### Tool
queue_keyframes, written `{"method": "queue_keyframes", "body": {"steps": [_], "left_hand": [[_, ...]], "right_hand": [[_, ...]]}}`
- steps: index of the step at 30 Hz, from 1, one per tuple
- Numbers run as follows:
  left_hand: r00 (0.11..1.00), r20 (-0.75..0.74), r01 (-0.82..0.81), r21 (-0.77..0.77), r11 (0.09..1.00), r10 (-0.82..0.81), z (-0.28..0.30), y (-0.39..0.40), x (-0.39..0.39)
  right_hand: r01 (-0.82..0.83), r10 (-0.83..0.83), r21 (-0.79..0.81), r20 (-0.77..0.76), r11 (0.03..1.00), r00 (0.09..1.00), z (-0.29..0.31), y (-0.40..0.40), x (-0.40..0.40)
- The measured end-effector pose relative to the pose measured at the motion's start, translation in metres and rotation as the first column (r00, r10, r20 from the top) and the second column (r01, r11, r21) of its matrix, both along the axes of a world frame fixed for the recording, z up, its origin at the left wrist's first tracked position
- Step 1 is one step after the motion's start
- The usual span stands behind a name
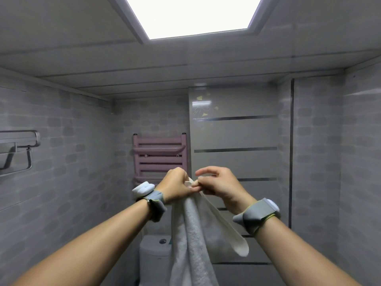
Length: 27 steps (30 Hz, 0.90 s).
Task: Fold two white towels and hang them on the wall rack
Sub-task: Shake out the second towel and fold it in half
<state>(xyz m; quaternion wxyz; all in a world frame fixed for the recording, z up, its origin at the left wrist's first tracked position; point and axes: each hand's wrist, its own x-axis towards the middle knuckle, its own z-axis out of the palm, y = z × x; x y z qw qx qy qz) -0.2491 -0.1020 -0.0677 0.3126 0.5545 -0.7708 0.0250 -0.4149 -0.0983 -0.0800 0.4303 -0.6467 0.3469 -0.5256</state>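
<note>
A white towel [191, 240] hangs down in long folds in front of me, its top edge bunched between both hands at chest height. My left hand [175, 186] grips the top of the towel with curled fingers. Right beside it, my right hand [218, 185] pinches the same top edge between thumb and fingers. One narrow end of the towel [237, 242] hangs off to the right. A metal wall rack [20, 149] is mounted on the left wall, apart from both hands. A second towel is not in view.
A pink radiator rack [159, 155] is fixed to the far wall behind my hands. Below it stands a white toilet cistern [154, 250]. A glass panel with dark horizontal bars [235, 149] fills the right. Grey tiled walls close in on both sides.
</note>
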Motion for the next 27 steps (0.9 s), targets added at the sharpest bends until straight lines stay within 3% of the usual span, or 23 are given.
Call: {"method": "queue_keyframes", "body": {"steps": [3,5,7,10,12,15,17,19,22,27], "left_hand": [[0.993,-0.115,-0.036,0.003,0.999,0.036,0.003,-0.003,0.014],[0.983,-0.182,-0.028,0.0,1.0,0.027,0.009,-0.002,0.017],[0.98,-0.199,-0.005,-0.025,1.0,0.0,0.014,-0.001,0.017],[0.983,-0.183,-0.008,-0.05,0.999,-0.002,0.02,-0.002,0.016],[0.986,-0.168,-0.005,-0.069,0.998,-0.007,0.021,-0.003,0.017],[0.986,-0.164,-0.019,-0.078,0.997,0.006,0.023,-0.002,0.022],[0.983,-0.185,-0.015,-0.078,0.997,0.0,0.024,-0.002,0.027],[0.979,-0.203,0.001,-0.081,0.997,-0.017,0.025,0.003,0.033],[0.973,-0.223,0.042,-0.092,0.995,-0.062,0.027,0.007,0.045],[0.959,-0.226,0.156,-0.079,0.985,-0.17,0.029,0.008,0.063]], "right_hand": [[-0.009,-0.028,-0.21,-0.176,0.978,0.984,-0.003,-0.004,-0.027],[-0.144,0.102,-0.168,-0.237,0.975,0.966,-0.013,0.0,-0.032],[-0.188,0.105,-0.227,-0.335,0.956,0.936,-0.022,0.004,-0.026],[-0.195,-0.06,-0.488,-0.459,0.851,0.887,-0.031,0.008,-0.013],[-0.224,-0.238,-0.682,-0.513,0.697,0.825,-0.035,0.012,-0.005],[-0.332,-0.357,-0.753,-0.589,0.568,0.725,-0.041,0.019,-0.001],[-0.397,-0.499,-0.739,-0.665,0.544,0.556,-0.046,0.02,-0.003],[-0.43,-0.6,-0.712,-0.701,0.556,0.385,-0.053,0.018,-0.006],[-0.38,-0.621,-0.679,-0.732,0.628,0.281,-0.059,0.018,-0.014],[-0.367,-0.548,-0.516,-0.836,0.774,0.022,-0.062,0.025,-0.018]]}}
